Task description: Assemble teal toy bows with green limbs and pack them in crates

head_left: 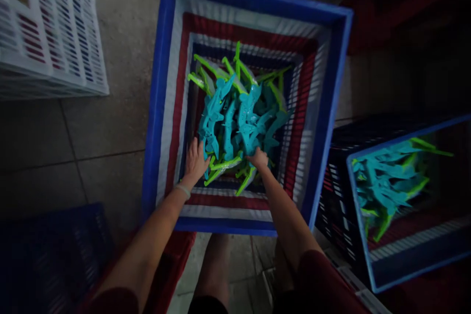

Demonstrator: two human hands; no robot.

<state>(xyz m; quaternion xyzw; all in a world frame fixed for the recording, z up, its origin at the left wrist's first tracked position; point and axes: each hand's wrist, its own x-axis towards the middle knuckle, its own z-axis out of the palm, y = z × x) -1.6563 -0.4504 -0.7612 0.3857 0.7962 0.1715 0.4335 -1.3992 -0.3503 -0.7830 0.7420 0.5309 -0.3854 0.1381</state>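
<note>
Both arms reach down into a deep basket (156, 108) with a blue rim and red, white and blue striped slatted walls. Inside lies a heap of turquoise plastic pieces (248, 113) with bright green bars (222, 169), some around clear parts; their exact kind I cannot make out. My left hand (196, 159) rests at the heap's left edge, fingers spread and touching a turquoise piece. On that wrist is a pale band (183, 191). My right hand (259, 158) is closed at the near end of a turquoise piece, its fingertips partly hidden.
At the right stands a second blue basket (358, 206) with more turquoise and green pieces (386, 181). A white slatted crate (62, 34) is at the upper left, a dark blue crate (55, 255) at the lower left. Grey tiles (117, 122) form the floor.
</note>
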